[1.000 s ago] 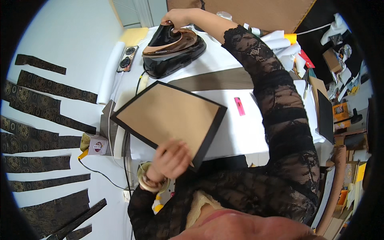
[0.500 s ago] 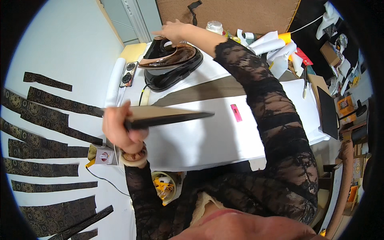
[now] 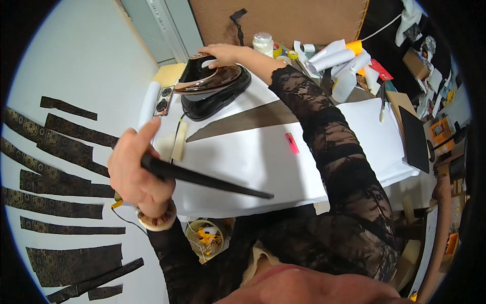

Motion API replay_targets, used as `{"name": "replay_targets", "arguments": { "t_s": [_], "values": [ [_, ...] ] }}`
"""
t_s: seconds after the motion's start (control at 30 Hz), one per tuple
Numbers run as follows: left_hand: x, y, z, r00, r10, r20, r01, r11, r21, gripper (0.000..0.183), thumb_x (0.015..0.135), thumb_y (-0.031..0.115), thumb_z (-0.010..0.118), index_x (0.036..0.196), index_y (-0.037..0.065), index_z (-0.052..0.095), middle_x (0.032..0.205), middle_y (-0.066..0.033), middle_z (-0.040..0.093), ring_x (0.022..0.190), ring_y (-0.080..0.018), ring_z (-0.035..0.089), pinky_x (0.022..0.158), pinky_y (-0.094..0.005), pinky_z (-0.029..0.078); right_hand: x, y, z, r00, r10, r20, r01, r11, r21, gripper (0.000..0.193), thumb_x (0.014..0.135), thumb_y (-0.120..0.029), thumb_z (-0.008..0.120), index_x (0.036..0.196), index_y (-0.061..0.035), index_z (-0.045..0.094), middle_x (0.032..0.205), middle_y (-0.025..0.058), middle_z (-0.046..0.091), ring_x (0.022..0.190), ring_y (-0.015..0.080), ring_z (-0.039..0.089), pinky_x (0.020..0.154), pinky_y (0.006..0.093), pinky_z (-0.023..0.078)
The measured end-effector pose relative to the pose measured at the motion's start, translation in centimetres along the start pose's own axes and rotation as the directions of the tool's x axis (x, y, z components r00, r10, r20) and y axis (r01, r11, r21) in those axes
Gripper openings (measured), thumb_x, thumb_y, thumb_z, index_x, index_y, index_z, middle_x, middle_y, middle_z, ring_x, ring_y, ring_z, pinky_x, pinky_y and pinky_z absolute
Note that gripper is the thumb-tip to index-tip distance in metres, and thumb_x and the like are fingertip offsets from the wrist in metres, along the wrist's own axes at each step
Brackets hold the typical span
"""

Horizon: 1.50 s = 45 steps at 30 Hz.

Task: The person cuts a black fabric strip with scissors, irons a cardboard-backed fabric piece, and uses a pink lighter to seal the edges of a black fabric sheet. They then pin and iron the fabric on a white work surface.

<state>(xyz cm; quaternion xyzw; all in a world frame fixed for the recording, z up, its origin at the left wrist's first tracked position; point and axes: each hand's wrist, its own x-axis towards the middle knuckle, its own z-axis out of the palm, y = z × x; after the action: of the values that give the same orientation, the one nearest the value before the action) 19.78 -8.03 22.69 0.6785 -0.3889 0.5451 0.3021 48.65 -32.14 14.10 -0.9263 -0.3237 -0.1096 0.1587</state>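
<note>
My left hand (image 3: 136, 169) is closed around one end of a long, thin black piece (image 3: 207, 178), with one finger stretched upward. The piece slants down to the right above the white cloth, seen nearly edge-on, and its exact kind is unclear. Reaching across the table, my right hand (image 3: 220, 54) grips the handle of a dark brown and black iron (image 3: 215, 81), which rests tilted on its black base (image 3: 212, 104). A small pink object (image 3: 292, 143) lies on the white cloth (image 3: 258, 152).
Dark patterned fabric strips (image 3: 61, 202) hang at the left. A bin of scraps (image 3: 205, 240) sits below the table edge. Behind my right arm are a glass jar (image 3: 263, 44), tape rolls (image 3: 292, 54), paper rolls (image 3: 331, 60) and a spray bottle (image 3: 344, 85). A power strip (image 3: 163, 101) lies left of the iron.
My left hand has moved left and slightly down, and the piece has turned so its beige face no longer shows. My right hand has settled lower, its fingers now around the iron's handle.
</note>
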Motion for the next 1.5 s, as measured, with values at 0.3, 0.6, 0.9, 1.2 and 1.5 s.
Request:
{"name": "replay_targets", "arguments": {
  "t_s": [0.3, 0.6, 0.9, 1.2, 1.5],
  "values": [
    [0.0, 0.8, -2.5, 0.974, -0.12, 0.193, 0.117, 0.993, 0.027, 0.06, 0.101, 0.034, 0.029, 0.083, -0.009, 0.066, 0.051, -0.0045, 0.04, 0.041, -0.0167, 0.039, 0.041, -0.0295, 0.027, 3.9, 0.6, 0.2, 0.993, -0.009, 0.114, 0.006, 1.0, 0.029, 0.061, 0.081, -0.032, 0.075, 0.13, -0.008, 0.048, 0.124, 0.0208, 0.059, 0.115, 0.0383, 0.056, 0.095, 0.0466, 0.046],
    [-0.8, 0.4, -2.8, 0.966, -0.098, 0.24, 0.097, 0.995, 0.018, 0.048, 0.099, 0.025, 0.036, 0.082, -0.01, 0.065, 0.054, -0.0075, 0.043, 0.043, -0.0202, 0.042, 0.041, -0.0308, 0.03, 3.6, -0.3, 0.0, 0.979, -0.029, 0.202, 0.033, 0.999, -0.016, 0.043, 0.084, -0.013, 0.07, 0.119, -0.0038, 0.048, 0.108, 0.0208, 0.063, 0.102, 0.041, 0.059, 0.087, 0.0451, 0.047],
    [0.3, -0.4, -2.7, 0.893, -0.142, 0.426, 0.141, 0.989, 0.034, 0.027, 0.093, 0.013, 0.045, 0.096, -0.003, 0.067, 0.065, -0.0122, 0.054, 0.053, -0.0282, 0.053, 0.049, -0.0355, 0.041, -4.8, -10.1, -3.2, 0.977, 0.004, -0.211, 0.095, 0.886, 0.455, 0.041, 0.096, -0.036, 0.058, 0.12, -0.0028, 0.057, 0.107, 0.0149, 0.067, 0.096, 0.0249, 0.066, 0.082, 0.0365, 0.053],
    [0.5, 1.0, 4.3, 0.808, -0.118, 0.577, 0.157, 0.987, -0.018, 0.028, 0.099, 0.022, 0.044, 0.08, 0.005, 0.055, 0.063, -0.0153, 0.057, 0.057, -0.037, 0.057, 0.052, -0.0453, 0.042, -26.1, -24.9, -1.4, 0.994, 0.106, 0.007, -0.046, 0.367, 0.929, 0.028, 0.089, -0.01, 0.064, 0.113, 0.0015, 0.054, 0.08, 0.0026, 0.065, 0.073, 0.0077, 0.061, 0.063, 0.0241, 0.05],
    [-3.6, 3.0, 5.1, 0.837, -0.144, 0.528, 0.038, 0.978, 0.206, 0.048, 0.096, 0.024, 0.051, 0.052, 0.006, 0.054, 0.047, -0.0127, 0.051, 0.042, -0.0328, 0.052, 0.042, -0.0412, 0.039, -34.6, -17.0, 3.0, 0.874, 0.485, -0.03, -0.107, 0.251, 0.962, 0.018, 0.094, -0.012, 0.059, 0.099, 0.0004, 0.07, 0.078, 0.0063, 0.07, 0.068, 0.0097, 0.064, 0.06, 0.0262, 0.05]
  ]
}}
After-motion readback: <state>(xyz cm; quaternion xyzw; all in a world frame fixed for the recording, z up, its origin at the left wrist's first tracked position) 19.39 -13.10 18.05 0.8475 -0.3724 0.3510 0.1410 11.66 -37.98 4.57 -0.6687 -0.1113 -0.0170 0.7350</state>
